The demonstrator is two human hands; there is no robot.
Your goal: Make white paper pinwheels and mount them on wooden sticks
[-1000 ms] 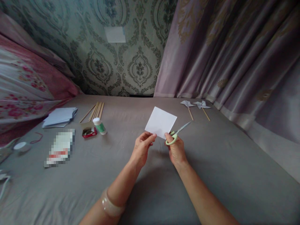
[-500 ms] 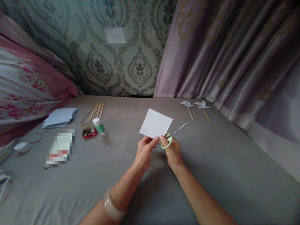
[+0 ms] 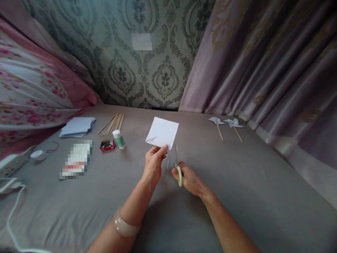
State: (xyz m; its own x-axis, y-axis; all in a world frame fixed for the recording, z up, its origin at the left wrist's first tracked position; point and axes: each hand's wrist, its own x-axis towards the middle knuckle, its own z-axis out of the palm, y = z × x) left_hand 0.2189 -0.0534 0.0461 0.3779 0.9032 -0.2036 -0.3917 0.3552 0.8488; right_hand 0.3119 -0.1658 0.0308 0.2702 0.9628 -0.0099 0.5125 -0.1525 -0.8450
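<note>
My left hand (image 3: 154, 161) pinches a white square sheet of paper (image 3: 163, 130) by its near edge, thumb on top. A short slit runs inward from the sheet's left corner. My right hand (image 3: 189, 178) is closed round the light green handles of a pair of scissors (image 3: 179, 174). The blades point up and away, just right of the paper's near right corner and apart from it. Whether the blades are parted is hard to make out. A pale bangle sits on my left forearm.
Left lie a paper stack (image 3: 77, 127), wooden sticks (image 3: 116, 122), a red box (image 3: 107, 144), a white-capped green bottle (image 3: 119, 140), a blurred packet (image 3: 77, 160), a white round thing (image 3: 38, 155) and a power strip (image 3: 15, 163). Two paper pinwheels (image 3: 217, 121) lie at the back right.
My left hand has moved the paper left and turned it, so a slit shows. My right hand has come away from the paper, and the scissors have swung upright. The view has shifted slightly.
</note>
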